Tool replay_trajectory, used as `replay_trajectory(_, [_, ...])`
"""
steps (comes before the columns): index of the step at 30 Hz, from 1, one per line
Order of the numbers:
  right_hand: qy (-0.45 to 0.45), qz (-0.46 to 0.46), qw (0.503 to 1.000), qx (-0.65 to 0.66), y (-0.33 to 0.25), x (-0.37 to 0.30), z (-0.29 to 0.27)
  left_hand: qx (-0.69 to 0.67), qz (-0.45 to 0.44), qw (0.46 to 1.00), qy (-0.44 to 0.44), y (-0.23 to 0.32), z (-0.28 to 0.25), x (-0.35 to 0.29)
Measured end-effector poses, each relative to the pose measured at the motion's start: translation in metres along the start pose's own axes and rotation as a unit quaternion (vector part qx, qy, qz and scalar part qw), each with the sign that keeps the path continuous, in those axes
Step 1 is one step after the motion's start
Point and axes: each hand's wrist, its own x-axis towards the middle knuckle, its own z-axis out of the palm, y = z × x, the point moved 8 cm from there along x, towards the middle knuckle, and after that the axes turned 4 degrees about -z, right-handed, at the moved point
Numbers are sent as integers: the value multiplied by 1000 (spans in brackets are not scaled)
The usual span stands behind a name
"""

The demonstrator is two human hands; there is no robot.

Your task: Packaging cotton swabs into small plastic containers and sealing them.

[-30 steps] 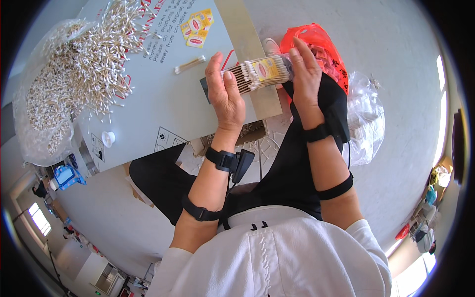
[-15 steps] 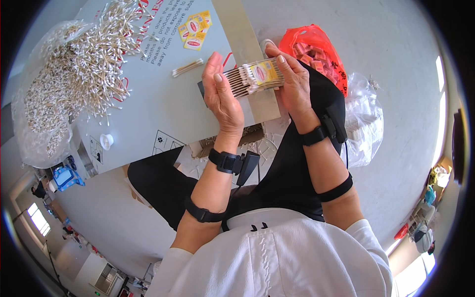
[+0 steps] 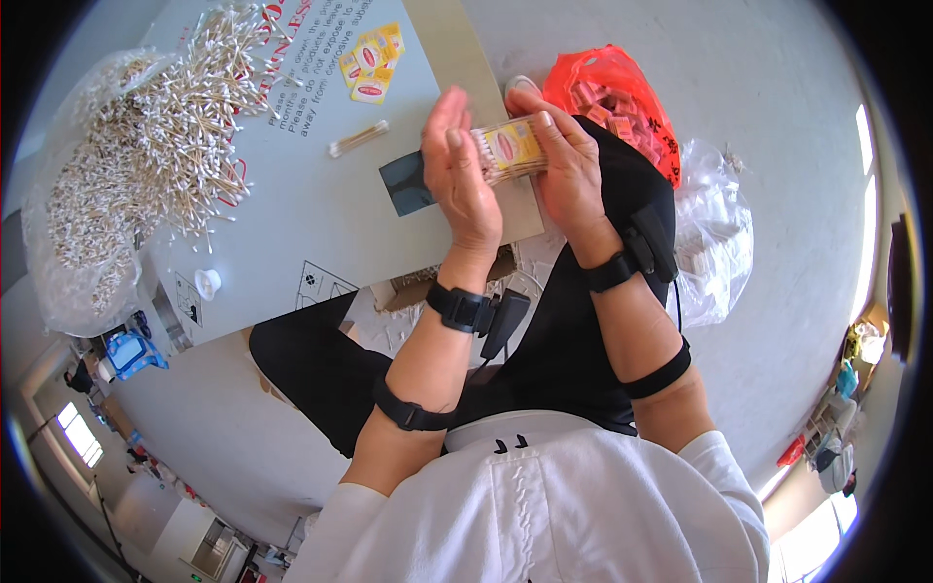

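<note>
Two hands raised over the lap, left hand flat with fingers pressed together against one end of a small packet of cotton swabs, right hand fingers curled around it, beyond on a grey board one loose swab bundle, perhaps three yellow labels, one large swab heap, one red bag at right.

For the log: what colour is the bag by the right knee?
Red-orange plastic bag, clearest in the head view.

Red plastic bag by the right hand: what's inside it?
The red plastic bag lies open on the floor and holds small pinkish packets heaped together. Its lower part is hidden behind the right hand and the person's dark trouser leg, so how full it is cannot be told.
</note>
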Motion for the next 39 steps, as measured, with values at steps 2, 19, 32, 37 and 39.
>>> replay_trajectory(2, [92,59,971,215,4,-7,-2,11,16,998,59,0,-16,-5])
replay_trajectory(19, [200,167,924,280,30,-27,-15,51,1,999,4,1,-7,-18])
replay_trajectory(32, [209,29,950,232,8,-18,2,111,4,994,-9,2,-3,-20])
replay_trajectory(37, [207,40,949,234,11,-17,1,85,7,996,-5,0,0,-19])
replay_trajectory(39, [204,48,951,228,12,-16,2,54,-10,998,7,-3,0,-19])
